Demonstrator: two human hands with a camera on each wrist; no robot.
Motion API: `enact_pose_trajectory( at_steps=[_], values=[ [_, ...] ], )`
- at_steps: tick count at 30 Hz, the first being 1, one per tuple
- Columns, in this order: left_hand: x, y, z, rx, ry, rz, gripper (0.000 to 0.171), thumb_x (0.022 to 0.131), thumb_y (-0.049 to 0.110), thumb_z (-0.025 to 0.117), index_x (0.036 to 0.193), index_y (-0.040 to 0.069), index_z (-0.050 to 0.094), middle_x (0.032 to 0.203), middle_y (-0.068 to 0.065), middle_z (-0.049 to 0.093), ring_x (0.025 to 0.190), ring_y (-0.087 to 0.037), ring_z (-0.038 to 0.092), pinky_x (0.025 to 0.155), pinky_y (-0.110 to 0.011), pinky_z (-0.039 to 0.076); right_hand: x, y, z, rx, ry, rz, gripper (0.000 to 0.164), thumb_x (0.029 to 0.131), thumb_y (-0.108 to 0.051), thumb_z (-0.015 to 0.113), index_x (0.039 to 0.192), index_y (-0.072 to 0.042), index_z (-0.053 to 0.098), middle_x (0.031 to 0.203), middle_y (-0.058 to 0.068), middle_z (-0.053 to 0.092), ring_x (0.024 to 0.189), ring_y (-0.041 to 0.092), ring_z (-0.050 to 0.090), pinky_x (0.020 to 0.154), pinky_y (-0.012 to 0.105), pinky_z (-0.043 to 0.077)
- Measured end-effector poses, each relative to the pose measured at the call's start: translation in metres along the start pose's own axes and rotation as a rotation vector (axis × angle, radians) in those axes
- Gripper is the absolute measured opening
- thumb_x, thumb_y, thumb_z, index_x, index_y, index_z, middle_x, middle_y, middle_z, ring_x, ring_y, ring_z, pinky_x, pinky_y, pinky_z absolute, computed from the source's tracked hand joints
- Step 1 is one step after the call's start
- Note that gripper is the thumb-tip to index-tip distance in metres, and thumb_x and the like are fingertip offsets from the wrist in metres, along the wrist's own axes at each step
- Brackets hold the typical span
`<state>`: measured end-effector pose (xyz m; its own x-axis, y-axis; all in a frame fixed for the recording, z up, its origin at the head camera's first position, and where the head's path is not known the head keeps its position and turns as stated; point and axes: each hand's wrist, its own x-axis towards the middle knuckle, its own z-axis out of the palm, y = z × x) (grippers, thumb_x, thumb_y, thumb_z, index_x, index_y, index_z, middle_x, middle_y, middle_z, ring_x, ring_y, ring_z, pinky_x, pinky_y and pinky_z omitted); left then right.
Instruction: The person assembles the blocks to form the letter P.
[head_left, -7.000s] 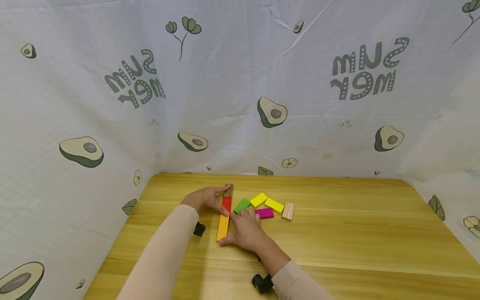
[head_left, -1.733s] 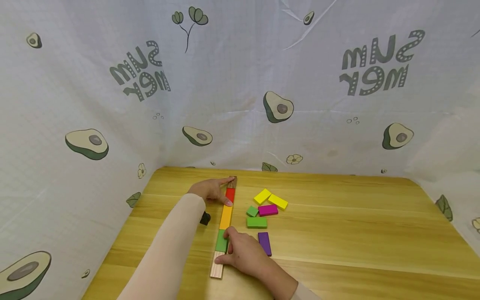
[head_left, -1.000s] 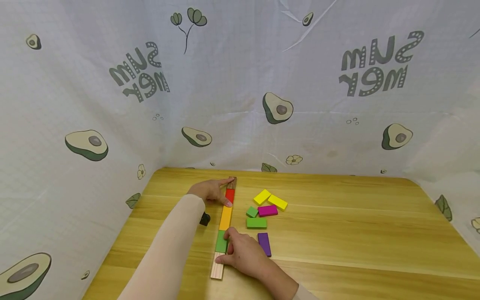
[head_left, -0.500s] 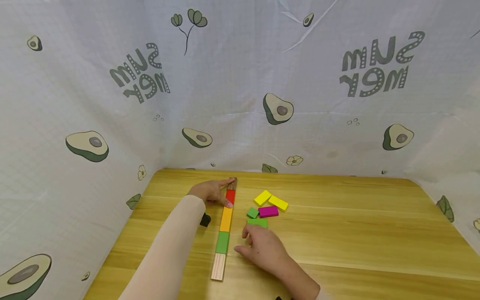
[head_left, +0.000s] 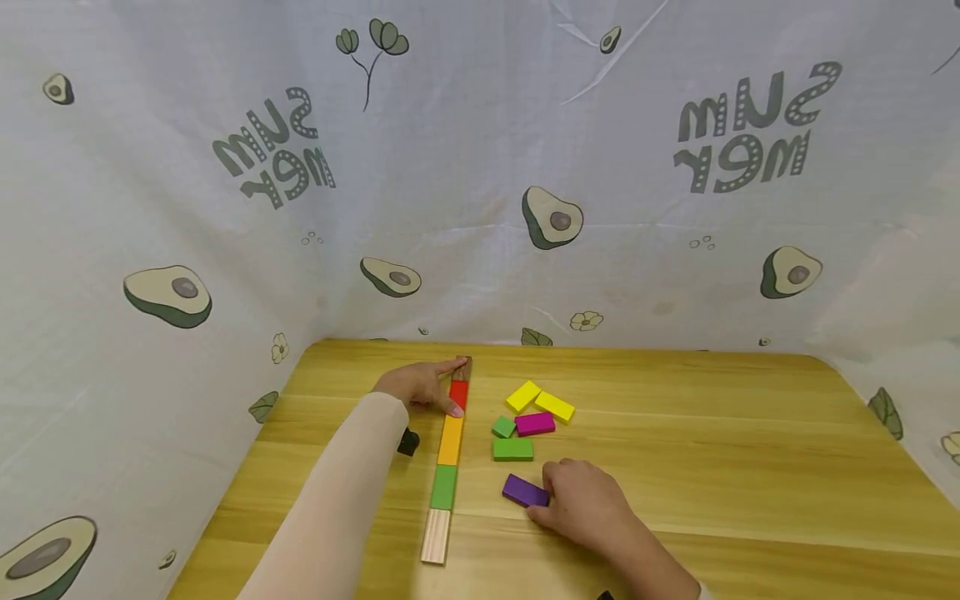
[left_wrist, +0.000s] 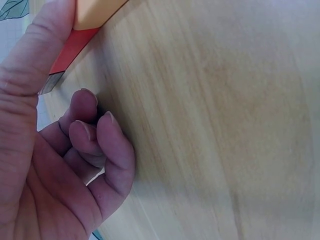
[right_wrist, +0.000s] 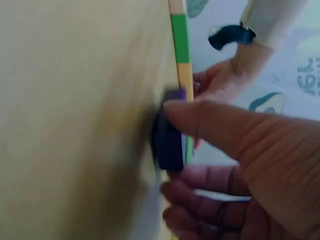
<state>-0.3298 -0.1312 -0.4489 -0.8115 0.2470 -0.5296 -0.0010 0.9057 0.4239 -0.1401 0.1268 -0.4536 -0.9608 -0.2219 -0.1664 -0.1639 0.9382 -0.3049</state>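
A straight row of wooden blocks runs toward me: dark brown (head_left: 462,369), red (head_left: 458,395), orange (head_left: 451,441), green (head_left: 443,487) and pale wood (head_left: 436,537). My left hand (head_left: 418,387) rests at the far end, its extended index finger on the brown block and its thumb by the red-orange joint. In the left wrist view, its other fingers (left_wrist: 107,155) curl loosely around nothing. Right of the row, my right hand (head_left: 587,502) pinches a purple block (head_left: 524,491) between thumb and fingers. The right wrist view shows that block (right_wrist: 171,131) at the fingertips, slightly blurred.
Right of the row lie two yellow blocks (head_left: 555,407), a magenta block (head_left: 535,424), a small green block (head_left: 503,427) and a longer green block (head_left: 513,450). The wooden table (head_left: 712,467) meets a printed cloth (head_left: 465,167) at its back and sides.
Over seven seconds, green and pale blocks have joined the row's near end. My right hand has just left the row, moved right and gripped the purple block, which has turned. My left hand stays.
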Motion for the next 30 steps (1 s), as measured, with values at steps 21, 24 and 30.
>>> enact_pose_trajectory(
  at_steps=[21,24,30],
  values=[
    [-0.002,-0.004,-0.001,-0.019,0.019,-0.024,0.112,0.065,0.055,0.091,0.155,0.058,0.024,0.152,-0.013,0.048,0.085,-0.026,0.049,0.074,-0.035,0.042,0.146,0.025,-0.051,0.280,0.148,-0.063,0.046,0.098,-0.038,0.069,0.127,-0.003,0.063,0.120,0.014,0.068,0.109,0.030,0.064,0.096,0.046,0.054],
    [-0.003,-0.005,-0.002,-0.009,0.028,-0.027,0.112,0.065,0.056,0.090,0.155,0.058,0.025,0.156,-0.013,0.046,0.094,-0.028,0.051,0.081,-0.038,0.043,0.176,0.026,-0.044,0.297,0.114,-0.023,0.045,0.099,-0.035,0.068,0.128,-0.001,0.062,0.121,0.015,0.068,0.109,0.030,0.064,0.097,0.044,0.054],
    [-0.003,-0.002,-0.001,0.011,0.026,-0.004,0.111,0.066,0.059,0.089,0.156,0.058,0.024,0.147,-0.011,0.053,0.097,-0.028,0.054,0.091,-0.040,0.046,0.207,0.026,-0.023,0.352,0.113,0.070,0.037,0.101,-0.032,0.065,0.122,-0.001,0.065,0.119,0.017,0.069,0.105,0.031,0.063,0.098,0.044,0.051]
  ],
)
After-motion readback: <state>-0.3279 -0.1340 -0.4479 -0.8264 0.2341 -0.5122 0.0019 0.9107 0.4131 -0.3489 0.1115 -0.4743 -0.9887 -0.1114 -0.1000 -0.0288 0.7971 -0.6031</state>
